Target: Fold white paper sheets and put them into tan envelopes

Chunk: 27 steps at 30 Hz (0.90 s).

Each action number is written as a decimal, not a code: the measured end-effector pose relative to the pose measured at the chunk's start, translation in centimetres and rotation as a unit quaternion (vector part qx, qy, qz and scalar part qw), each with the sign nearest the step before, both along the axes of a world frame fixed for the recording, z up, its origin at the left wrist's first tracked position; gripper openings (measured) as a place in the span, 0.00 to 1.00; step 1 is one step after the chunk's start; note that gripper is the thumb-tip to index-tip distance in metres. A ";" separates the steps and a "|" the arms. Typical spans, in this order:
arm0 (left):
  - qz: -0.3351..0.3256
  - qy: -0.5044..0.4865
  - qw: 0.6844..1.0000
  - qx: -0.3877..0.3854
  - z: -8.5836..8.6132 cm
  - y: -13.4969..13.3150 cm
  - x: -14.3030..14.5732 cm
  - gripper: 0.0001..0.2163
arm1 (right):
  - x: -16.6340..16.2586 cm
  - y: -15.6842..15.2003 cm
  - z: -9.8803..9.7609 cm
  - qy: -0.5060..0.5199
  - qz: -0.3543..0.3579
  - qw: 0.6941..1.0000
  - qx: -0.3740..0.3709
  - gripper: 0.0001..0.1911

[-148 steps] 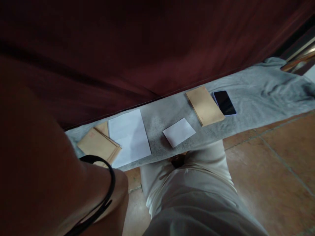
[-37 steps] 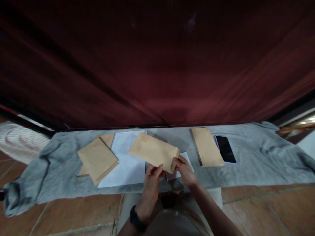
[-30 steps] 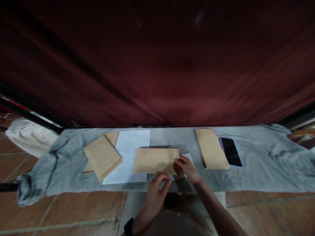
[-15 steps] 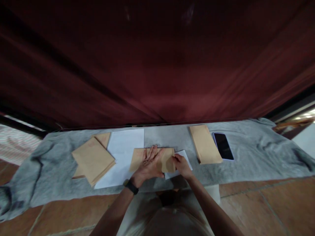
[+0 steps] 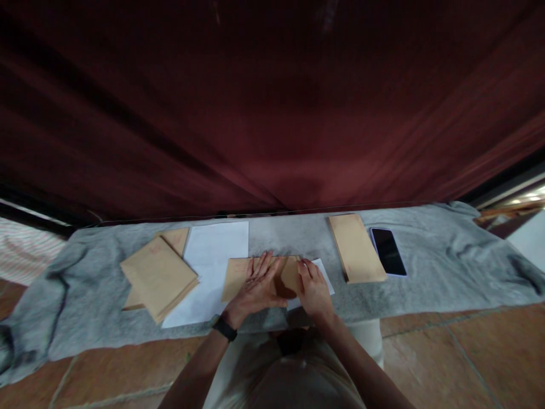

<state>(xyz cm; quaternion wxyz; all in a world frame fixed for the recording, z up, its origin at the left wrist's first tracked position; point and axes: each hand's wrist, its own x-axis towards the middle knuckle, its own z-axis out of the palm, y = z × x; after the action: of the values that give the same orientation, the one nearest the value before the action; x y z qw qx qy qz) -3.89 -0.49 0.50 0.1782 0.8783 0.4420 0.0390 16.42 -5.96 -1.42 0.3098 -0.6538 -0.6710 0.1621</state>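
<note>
A brown paper envelope [image 5: 232,279] with faint reddish print lies lengthwise in front of me. My left hand [image 5: 258,289] rests flat on its middle, fingers spread and pointing away from me, with a dark band on the wrist. At the envelope's right end, my right hand [image 5: 315,289] bends its fingers over the edge, close together; its thumb is hard to make out. A smaller white paper [image 5: 326,275] sticks out from beneath the right hand. Under the envelope's left end is a large white sheet [image 5: 217,244].
Several brown envelopes [image 5: 157,275] lie stacked at an angle on the left, partly over the white sheet. To the right are a neat envelope stack [image 5: 357,250] and a phone [image 5: 388,251]. Grey cloth [image 5: 438,255] covers the surface; a dark red curtain [image 5: 272,113] hangs behind.
My right hand has shifted from pinching at the envelope's right end to lying over that edge, fingertips farther up. My left hand stays flat on the envelope. The view has shifted slightly.
</note>
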 end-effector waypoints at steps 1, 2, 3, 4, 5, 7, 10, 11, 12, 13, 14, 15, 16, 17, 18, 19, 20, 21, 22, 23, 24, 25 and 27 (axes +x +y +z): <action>0.010 -0.014 1.000 0.013 -0.2 -0.2 0.3 0.46 | -0.7 -0.2 0.0 -0.011 0.034 0.999 0.021 0.29; 0.024 -0.026 0.999 0.030 -0.4 -0.4 0.6 0.39 | -1.4 -0.4 -0.2 -0.015 0.067 0.997 0.035 0.30; 0.040 -0.034 0.997 0.048 -0.7 -0.6 0.9 0.33 | -2.2 -0.5 -0.4 -0.019 0.091 0.995 0.042 0.29; 0.057 -0.037 0.995 0.067 -1.1 -0.9 1.2 0.30 | -2.8 -0.5 -0.7 -0.026 0.105 0.993 0.045 0.29; 0.078 -0.035 0.993 0.086 -1.5 -1.1 1.4 0.29 | -3.2 -0.5 -1.0 -0.038 0.109 0.992 0.046 0.28; 0.115 -0.025 0.987 0.114 -2.3 -1.4 1.4 0.28 | -3.6 -0.7 -1.7 -0.069 0.102 0.991 0.050 0.26; 0.162 -0.015 0.977 0.141 -3.0 -1.8 0.2 0.30 | -3.0 -1.0 -2.4 -0.107 0.107 0.987 0.049 0.25; 0.171 -0.013 0.974 0.147 -3.1 -1.8 -0.5 0.31 | -2.7 -1.2 -2.5 -0.114 0.109 0.986 0.048 0.26; 0.178 -0.011 0.972 0.151 -3.1 -1.9 -1.2 0.31 | -2.4 -1.3 -2.5 -0.118 0.109 0.986 0.047 0.26; 0.188 -0.008 0.970 0.154 -3.0 -1.9 -2.0 0.31 | -2.2 -1.5 -2.4 -0.120 0.108 0.986 0.046 0.27; 0.198 -0.005 0.968 0.157 -2.9 -2.0 -2.6 0.31 | -2.0 -1.6 -2.4 -0.119 0.106 0.986 0.048 0.27; 0.203 -0.001 0.966 0.159 -2.7 -2.0 -3.1 0.32 | -1.9 -1.7 -2.3 -0.116 0.106 0.986 0.050 0.27; 0.201 0.003 0.966 0.160 -2.5 -2.1 -3.5 0.33 | -1.9 -1.7 -2.2 -0.112 0.108 0.986 0.053 0.27; 0.187 0.005 0.970 0.157 -2.2 -2.2 -3.6 0.36 | -1.8 -1.7 -2.2 -0.106 0.112 0.987 0.055 0.27; 0.161 0.007 0.975 0.150 -1.8 -2.2 -3.6 0.38 | -1.8 -1.7 -2.2 -0.098 0.117 0.987 0.057 0.27; 0.124 0.008 0.982 0.139 -1.5 -2.2 -3.4 0.42 | -1.6 -1.6 -2.2 -0.090 0.118 0.987 0.060 0.27; 0.083 0.008 0.989 0.123 -1.1 -2.1 -3.1 0.45 | -1.3 -1.5 -2.3 -0.081 0.113 0.988 0.061 0.28; 0.045 0.010 0.993 0.106 -0.8 -2.0 -2.8 0.47 | -0.8 -1.4 -2.3 -0.075 0.099 0.990 0.061 0.28; 0.013 0.012 0.996 0.088 -0.4 -1.7 -2.3 0.49 | -0.2 -1.3 -2.4 -0.073 0.076 0.993 0.059 0.29; -0.009 0.016 0.997 0.069 -0.2 -1.4 -2.0 0.51 | 0.6 -1.2 -2.5 -0.077 0.043 0.995 0.055 0.29; -0.024 0.022 0.998 0.049 0.1 -0.9 -1.6 0.52 | 1.5 -1.1 -2.5 -0.086 0.008 0.995 0.049 0.29; -0.034 0.029 0.999 0.031 0.2 -0.3 -1.4 0.53 | 2.4 -1.1 -2.5 -0.097 -0.028 0.994 0.043 0.28; -0.043 0.039 0.998 0.006 0.3 0.7 -1.1 0.54 | 4.2 -1.0 -2.4 -0.117 -0.078 0.990 0.032 0.27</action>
<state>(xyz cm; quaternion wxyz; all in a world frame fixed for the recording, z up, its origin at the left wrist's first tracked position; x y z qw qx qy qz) -4.99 0.23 0.81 0.1572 0.8983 0.4103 -0.0002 20.61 -6.97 -3.80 0.2619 -0.7085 -0.6542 0.0379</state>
